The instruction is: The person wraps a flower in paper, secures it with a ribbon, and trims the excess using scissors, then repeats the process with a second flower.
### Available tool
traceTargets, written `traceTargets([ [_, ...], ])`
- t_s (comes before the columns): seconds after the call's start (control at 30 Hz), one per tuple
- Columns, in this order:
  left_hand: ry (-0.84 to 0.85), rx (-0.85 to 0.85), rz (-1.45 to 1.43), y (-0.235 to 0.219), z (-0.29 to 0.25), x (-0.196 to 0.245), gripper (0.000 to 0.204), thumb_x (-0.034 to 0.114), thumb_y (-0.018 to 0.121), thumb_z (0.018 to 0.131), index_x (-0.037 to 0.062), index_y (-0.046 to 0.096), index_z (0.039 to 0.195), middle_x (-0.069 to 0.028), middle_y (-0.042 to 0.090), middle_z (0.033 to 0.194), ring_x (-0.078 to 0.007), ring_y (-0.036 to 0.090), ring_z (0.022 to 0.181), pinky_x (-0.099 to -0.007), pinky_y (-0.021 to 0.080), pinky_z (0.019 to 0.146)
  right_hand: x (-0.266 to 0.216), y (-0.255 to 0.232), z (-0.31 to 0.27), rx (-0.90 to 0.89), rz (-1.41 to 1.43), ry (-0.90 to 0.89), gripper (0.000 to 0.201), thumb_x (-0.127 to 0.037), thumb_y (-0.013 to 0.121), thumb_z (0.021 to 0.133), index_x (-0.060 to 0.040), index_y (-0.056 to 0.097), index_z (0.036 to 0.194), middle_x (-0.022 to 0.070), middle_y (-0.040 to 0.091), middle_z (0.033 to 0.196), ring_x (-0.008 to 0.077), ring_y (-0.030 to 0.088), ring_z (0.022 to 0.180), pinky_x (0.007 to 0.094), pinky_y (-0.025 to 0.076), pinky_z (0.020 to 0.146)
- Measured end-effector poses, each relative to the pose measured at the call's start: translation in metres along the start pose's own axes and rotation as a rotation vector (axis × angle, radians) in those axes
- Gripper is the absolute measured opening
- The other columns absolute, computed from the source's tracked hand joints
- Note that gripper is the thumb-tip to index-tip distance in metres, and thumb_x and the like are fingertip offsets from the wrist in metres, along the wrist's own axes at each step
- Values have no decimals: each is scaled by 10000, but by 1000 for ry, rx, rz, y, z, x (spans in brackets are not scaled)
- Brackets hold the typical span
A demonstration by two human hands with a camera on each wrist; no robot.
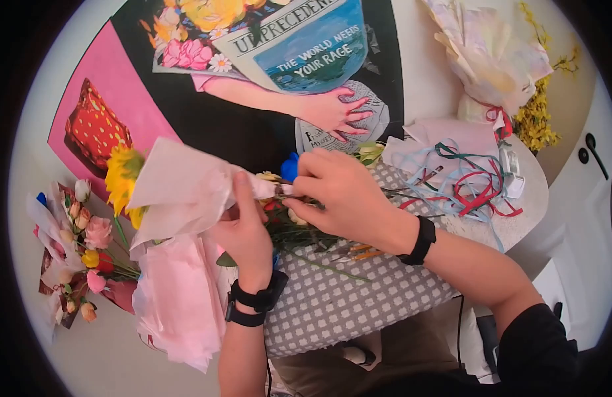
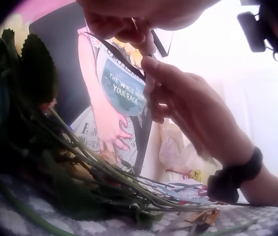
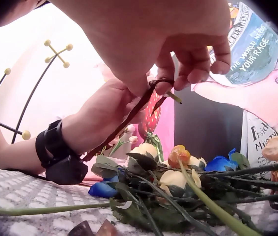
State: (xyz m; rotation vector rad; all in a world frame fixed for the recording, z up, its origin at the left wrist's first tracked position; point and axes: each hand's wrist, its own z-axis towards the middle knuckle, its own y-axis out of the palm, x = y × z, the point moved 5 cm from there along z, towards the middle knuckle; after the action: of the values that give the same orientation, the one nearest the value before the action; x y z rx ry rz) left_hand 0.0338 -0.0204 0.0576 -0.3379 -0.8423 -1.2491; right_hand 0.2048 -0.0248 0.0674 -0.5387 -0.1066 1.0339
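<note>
A bouquet wrapped in pale pink paper (image 1: 180, 188) lies across my left hand (image 1: 245, 235), its sunflower (image 1: 123, 177) pointing left. My left hand grips the gathered lower part of the wrap. At the narrow stem end, my right hand (image 1: 346, 198) pinches a dark ribbon (image 3: 125, 119) with thumb and fingers. In the right wrist view the ribbon loops at the fingertips and one end hangs down; a cut green stem (image 3: 175, 98) sticks out beside it. Below both hands, loose flowers with cream, orange and blue heads (image 3: 176, 179) lie on the checked cloth (image 1: 346, 291).
Sheets of pink paper (image 1: 180, 298) hang over the table's left side. Tangled red, green and pale blue ribbons (image 1: 468, 188) lie at the right. A wrapped bouquet (image 1: 494, 66) stands behind them. More flowers (image 1: 94, 235) are at far left, and a painting (image 1: 266, 86) stands behind the table.
</note>
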Motion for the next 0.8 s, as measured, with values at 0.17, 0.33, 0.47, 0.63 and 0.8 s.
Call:
traceTargets([
  [0.17,37,23,28,-5,4,2,150,140,698,995,33,594,974,-18,635,776,-53,506,520,-218,356,444,-13,-2,4,28,163,-203,107,-90,711,820,-53,620,862,68,542,955,256,560,898,382,474,753],
  [0.33,64,27,-21,6,-1,5,150,117,699,994,3,605,1013,-38,667,838,-71,601,663,-221,435,521,-14,4,-2,61,276,-200,106,-83,676,872,-95,632,969,65,627,836,270,622,748,382,504,683],
  [0.47,115,27,24,4,3,-5,105,70,676,997,-9,628,946,-41,658,820,-58,541,535,-226,387,455,-21,-8,-5,-38,249,-103,154,-112,688,891,-121,644,1038,49,640,674,266,635,579,386,481,532],
  [0.63,32,49,79,-9,10,-4,153,101,676,1003,3,609,906,-30,643,801,-70,522,508,-227,384,451,-27,-24,-8,99,392,-242,270,-63,737,810,-98,697,1075,45,642,708,251,621,556,350,461,503],
  [0.8,42,13,5,-3,9,-5,244,257,638,1040,53,587,915,-27,614,660,-82,523,440,-225,309,385,1,-17,1,209,148,-34,248,-39,738,812,-51,681,1053,85,635,935,273,626,817,360,501,664],
])
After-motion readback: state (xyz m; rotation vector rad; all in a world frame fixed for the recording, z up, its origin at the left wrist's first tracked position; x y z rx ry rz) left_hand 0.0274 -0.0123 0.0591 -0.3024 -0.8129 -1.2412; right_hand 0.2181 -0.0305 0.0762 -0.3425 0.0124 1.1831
